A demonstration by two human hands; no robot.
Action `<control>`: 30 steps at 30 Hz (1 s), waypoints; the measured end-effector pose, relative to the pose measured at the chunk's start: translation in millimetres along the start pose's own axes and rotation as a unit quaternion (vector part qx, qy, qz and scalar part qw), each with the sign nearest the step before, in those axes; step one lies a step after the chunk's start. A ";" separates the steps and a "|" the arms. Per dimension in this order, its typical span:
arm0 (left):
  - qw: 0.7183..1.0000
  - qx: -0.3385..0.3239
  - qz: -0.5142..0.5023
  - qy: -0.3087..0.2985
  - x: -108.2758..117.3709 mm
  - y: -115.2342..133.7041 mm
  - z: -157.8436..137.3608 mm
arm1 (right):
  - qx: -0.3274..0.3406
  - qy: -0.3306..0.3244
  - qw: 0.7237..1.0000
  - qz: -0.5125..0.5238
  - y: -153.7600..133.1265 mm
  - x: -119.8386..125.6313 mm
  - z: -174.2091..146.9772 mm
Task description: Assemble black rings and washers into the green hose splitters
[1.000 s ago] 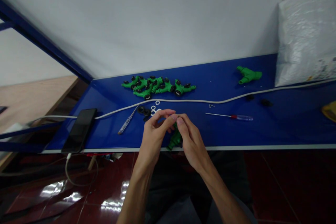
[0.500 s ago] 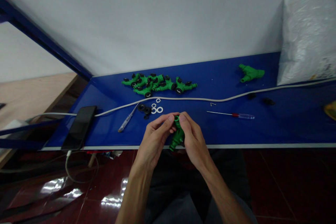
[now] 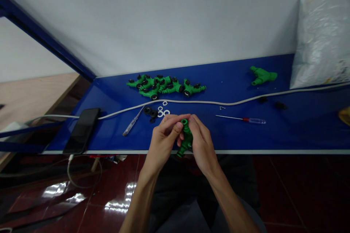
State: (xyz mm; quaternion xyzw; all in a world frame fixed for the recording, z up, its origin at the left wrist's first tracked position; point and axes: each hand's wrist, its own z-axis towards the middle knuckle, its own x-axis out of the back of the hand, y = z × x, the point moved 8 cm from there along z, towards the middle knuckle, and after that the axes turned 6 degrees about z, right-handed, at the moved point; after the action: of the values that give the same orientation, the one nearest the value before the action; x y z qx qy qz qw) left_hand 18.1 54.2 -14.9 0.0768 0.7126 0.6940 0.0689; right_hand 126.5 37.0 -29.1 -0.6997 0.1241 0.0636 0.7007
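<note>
A green Y-shaped hose splitter (image 3: 186, 139) is held between my two hands over the front edge of the blue table. My left hand (image 3: 165, 136) has its fingers closed about the upper left of it, thumb and fingertips near the round open end. From the other side, my right hand (image 3: 201, 138) grips the body, covering part of it. Just beyond my left hand lie white ring washers (image 3: 160, 113) and black ring-shaped parts (image 3: 151, 112). Farther back rests a cluster of green splitters with black valve levers (image 3: 164, 86).
A clear-handled screwdriver (image 3: 132, 125) lies left, a red-and-clear screwdriver (image 3: 247, 119) right, near small screws (image 3: 222, 108). A white cable (image 3: 205, 102) crosses the table (image 3: 232, 138). A phone (image 3: 82, 130), a green splitter body (image 3: 263, 75), black pieces (image 3: 280, 105) and a white plastic bag (image 3: 319, 36) are also there.
My left thumb has shifted slightly down from the splitter's open end, which now shows more fully. Both hands still hold the splitter in nearly the same place.
</note>
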 end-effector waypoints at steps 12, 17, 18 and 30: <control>0.990 -0.036 0.022 0.132 16.0 -2.0 -2.8 | 0.033 -0.028 0.999 -0.033 0.5 1.8 -8.0; 0.990 -0.027 0.040 0.136 19.6 -3.0 -1.3 | 0.034 -0.058 0.993 -0.099 -1.0 0.0 -10.1; 0.990 -0.027 0.039 0.132 19.0 -2.2 -1.3 | 0.036 -0.063 0.991 -0.110 -1.9 -1.3 -10.4; 0.992 -0.035 0.067 0.106 16.7 5.6 0.5 | 0.097 -0.067 0.972 -0.203 -1.9 -5.7 -11.7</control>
State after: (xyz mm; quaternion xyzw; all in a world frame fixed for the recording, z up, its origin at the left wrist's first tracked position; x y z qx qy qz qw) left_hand 1.9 58.3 -9.1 0.0479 0.6846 0.7255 -0.0508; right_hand 120.5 25.9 -25.7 -0.6332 -0.0617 -0.0456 0.7702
